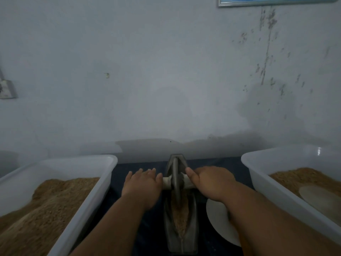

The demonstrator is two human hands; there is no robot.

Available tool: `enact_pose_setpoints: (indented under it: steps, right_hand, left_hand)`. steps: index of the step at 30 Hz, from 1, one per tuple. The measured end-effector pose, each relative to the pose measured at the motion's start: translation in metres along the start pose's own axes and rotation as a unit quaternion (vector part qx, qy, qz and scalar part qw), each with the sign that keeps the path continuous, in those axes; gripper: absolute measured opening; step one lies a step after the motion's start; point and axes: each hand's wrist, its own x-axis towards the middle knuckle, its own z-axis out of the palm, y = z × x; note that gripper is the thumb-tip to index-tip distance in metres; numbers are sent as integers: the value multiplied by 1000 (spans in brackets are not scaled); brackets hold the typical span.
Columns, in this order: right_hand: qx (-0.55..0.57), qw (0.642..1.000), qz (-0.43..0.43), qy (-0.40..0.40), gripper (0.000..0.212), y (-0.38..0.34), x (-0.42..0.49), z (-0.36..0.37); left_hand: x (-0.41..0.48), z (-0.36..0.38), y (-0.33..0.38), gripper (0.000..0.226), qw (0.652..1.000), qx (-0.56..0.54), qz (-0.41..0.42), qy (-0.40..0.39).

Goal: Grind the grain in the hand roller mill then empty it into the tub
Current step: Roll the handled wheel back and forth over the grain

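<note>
1 roller mill (191, 235) lies at 6 o'clock, grain (180, 218) in its trough, in the narrow gap between 2 tubs: 9 o'clock tub (103, 183) and 3 o'clock tub (258, 174). On the axle (167, 182), the left hand (141, 183) rests flat with fingers straight. The right hand (208, 180) covers the other end; its grip is unclear. 1 plate (219, 226) sits at 5 o'clock.

The mill (180, 206) sits mid-table (120, 172) between the left tub (107, 163) and the right tub (254, 169), a plate (217, 222) just beside it.

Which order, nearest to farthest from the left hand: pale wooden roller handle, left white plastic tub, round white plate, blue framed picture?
1. Wooden handle: touching the left hand.
2. Left tub: just left.
3. White plate: right of mill.
4. Framed picture: high on wall.
</note>
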Motion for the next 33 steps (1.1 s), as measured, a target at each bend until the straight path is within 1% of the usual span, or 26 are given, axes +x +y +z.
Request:
enact_pose_setpoints:
  steps: [3, 6, 8, 11, 13, 16, 17, 19, 22, 24, 26, 29, 33]
  right_hand:
    - [6, 999, -27, 40, 91, -10, -38, -5]
    - [34, 995, -57, 73, 92, -17, -67, -16]
    - [63, 994, -63, 61, 92, -20, -79, -23]
    - [96, 994, -54, 20, 93, -18, -87, -27]
    - [104, 994, -45, 6, 99, -16, -88, -25]
    - [74, 995, -63, 32, 108, -14, -82, -16]
    - [56, 996, -67, 37, 107, -13, -77, -12]
    - [32, 997, -57, 29, 95, -9, -60, -5]
    - [22, 999, -28, 5, 75, 1, -27, 4]
    - [18, 1000, -11, -4, 71, 7, -6, 6]
    - [8, 1000, -1, -3, 73, 11, 10, 8]
    - [-3, 1000, 0, 8, 84, 11, 21, 8]
    - [-12, 1000, -12, 7, 86, 5, 10, 6]
  left_hand:
    - [-42, -1, 2, 60, 999, -21, -4, 43]
    - [-79, -7, 1, 60, 997, -31, 0, 64]
    - [-96, -13, 0, 61, 997, -24, 8, 79]
    - [-106, -19, 1, 59, 996, -25, 25, 84]
    - [-103, -18, 2, 58, 996, -18, 32, 82]
    - [-87, -6, 1, 59, 997, -23, 19, 71]
    - [-79, -2, 0, 60, 998, -24, 15, 65]
    - [-57, 0, -2, 60, 999, -9, 16, 48]
    - [-18, -5, 0, 48, 997, 59, 36, 18]
    - [5, -9, 3, 49, 998, 62, 28, -2]
    - [21, -11, 3, 55, 999, 30, 3, -15]
    - [31, -8, 0, 60, 1000, -8, -22, -11]
    - [18, -4, -4, 57, 1000, 16, 4, -20]
